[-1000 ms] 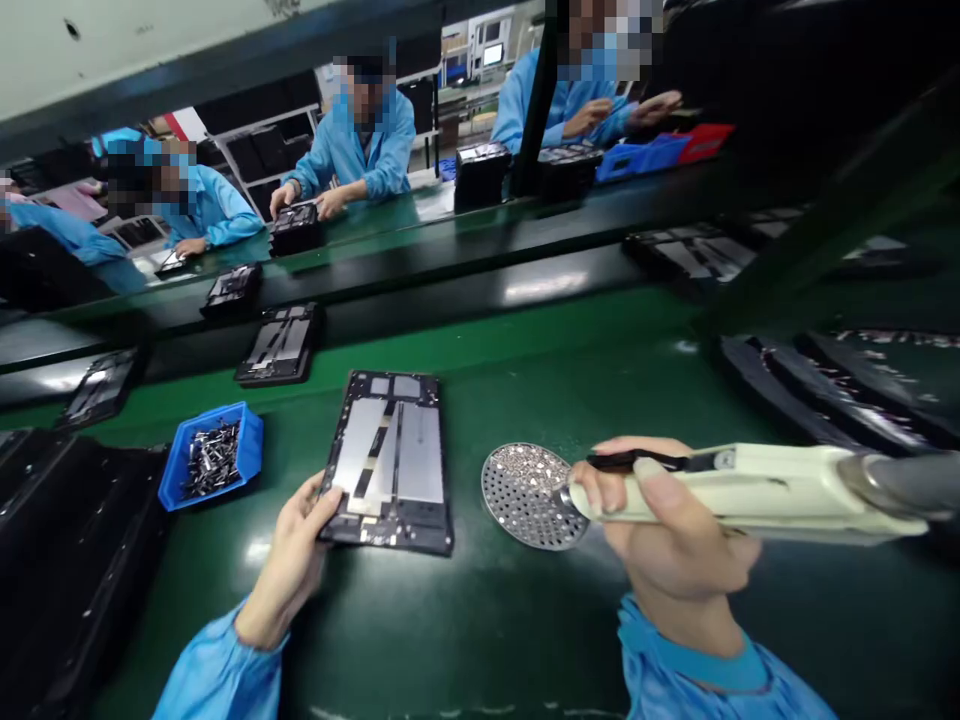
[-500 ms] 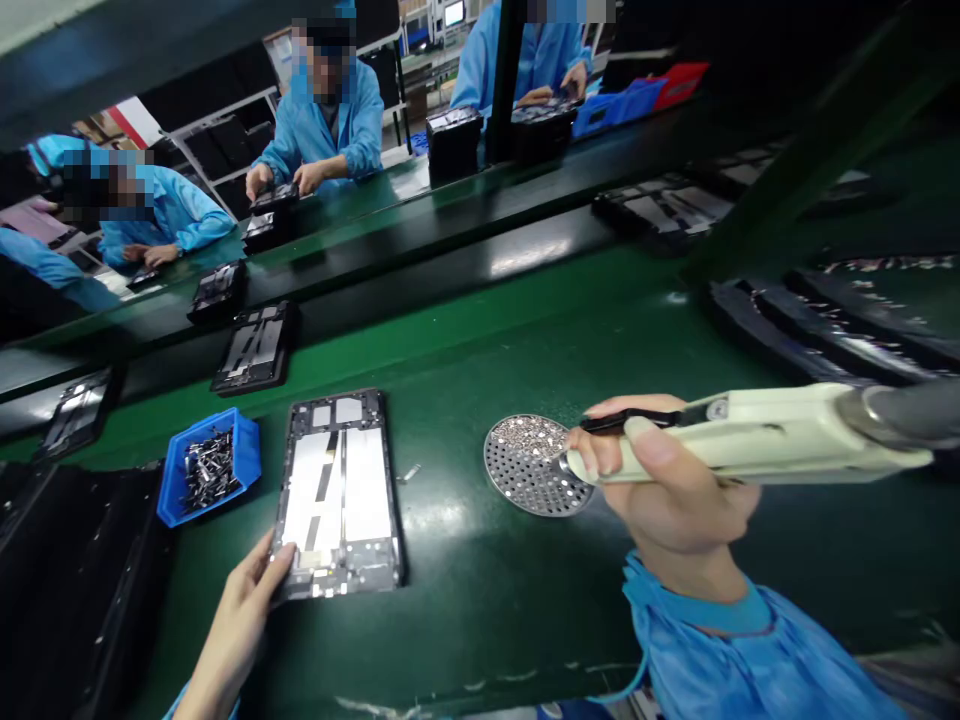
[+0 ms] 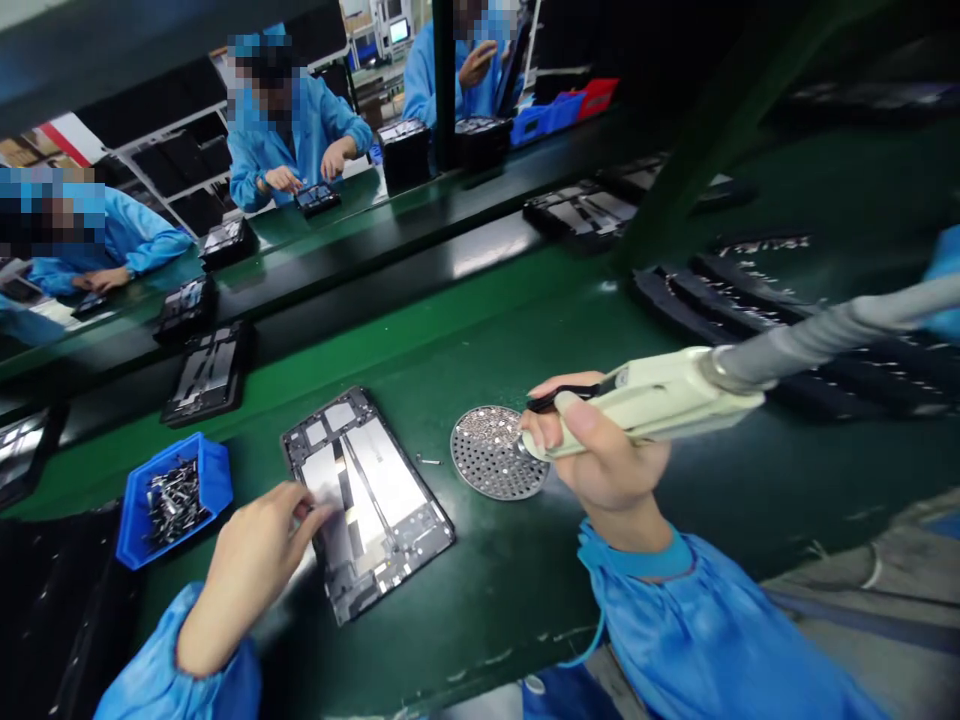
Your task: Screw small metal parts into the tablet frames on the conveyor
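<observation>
My left hand (image 3: 251, 555) grips the left edge of an opened tablet (image 3: 386, 475), fingers bent over its rim. The tablet lies at a slant on the green bench, its silver battery cells and dark circuit parts exposed. In my closed right hand (image 3: 611, 465) is a pale green electric screwdriver (image 3: 667, 395) with a grey cable. Its tip points down at a round perforated screw plate (image 3: 487, 475) that carries many tiny screws; my fingers partly hide the tip. Between tablet and plate lies a small metal piece (image 3: 430, 461).
Left of the tablet stands a blue bin (image 3: 217, 478) of small metal parts. Black tablet shells (image 3: 810, 370) are stacked at the right. More opened tablets (image 3: 208, 370) line the belt behind. Across it sit co-workers in blue (image 3: 296, 130). A green post (image 3: 697, 150) slants at right.
The tablet has been turned, and my left hand has moved up along its edge. My right hand keeps the screwdriver at the screw plate. The whole view has shifted rightward.
</observation>
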Motion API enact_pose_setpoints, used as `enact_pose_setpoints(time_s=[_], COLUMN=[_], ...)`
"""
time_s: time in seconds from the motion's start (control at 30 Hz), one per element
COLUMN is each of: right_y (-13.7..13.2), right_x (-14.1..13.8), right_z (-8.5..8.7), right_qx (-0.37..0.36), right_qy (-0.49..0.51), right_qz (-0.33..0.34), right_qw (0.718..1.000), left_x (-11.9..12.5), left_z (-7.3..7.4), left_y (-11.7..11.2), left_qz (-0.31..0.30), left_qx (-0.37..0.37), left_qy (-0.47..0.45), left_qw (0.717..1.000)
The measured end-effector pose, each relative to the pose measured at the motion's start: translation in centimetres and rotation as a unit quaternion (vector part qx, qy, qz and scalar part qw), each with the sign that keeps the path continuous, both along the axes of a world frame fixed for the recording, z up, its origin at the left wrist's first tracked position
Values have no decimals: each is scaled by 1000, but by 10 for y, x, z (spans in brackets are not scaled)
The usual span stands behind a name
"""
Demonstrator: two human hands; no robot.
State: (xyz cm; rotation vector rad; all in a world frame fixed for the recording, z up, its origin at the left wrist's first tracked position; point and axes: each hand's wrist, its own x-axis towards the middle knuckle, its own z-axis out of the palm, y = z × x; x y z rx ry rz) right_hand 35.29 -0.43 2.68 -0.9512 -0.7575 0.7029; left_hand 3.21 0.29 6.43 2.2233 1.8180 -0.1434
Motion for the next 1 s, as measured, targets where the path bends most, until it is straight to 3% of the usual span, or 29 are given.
enact_pose_setpoints(time_s=[0.07,0.17,0.27,0.37,0.53,0.67,0.77,0.87,1.0], right_y=[1,2,1,1,1,-4,-11,-23,-41], right_x=[0,-1,-3,-4,0,0,-13,-41,-85], right_z=[-1,-1,1,3,4,8,15,26,33], right_qx=[9,7,1,1,-8,11,16,13,-43], right_qy=[14,29,27,8,-18,-21,-14,-17,-73], right_qz=[13,23,29,37,55,84,119,199,284], right_qw=[1000,999,999,999,998,996,993,980,955], left_x=[37,97,135,145,142,131,101,59,17], left_z=[1,-8,-23,-35,-43,-36,-28,-25,-38], left_y=[20,56,92,114,110,95,80,57,24], left_qz=[-93,-201,-193,-191,-201,-154,-98,-29,52], left_qx=[42,-2,-74,-120,-141,-96,-30,33,44], left_qy=[-3,-12,-8,-45,-138,-226,-329,-407,-456], left_qw=[995,979,978,973,959,957,939,912,888])
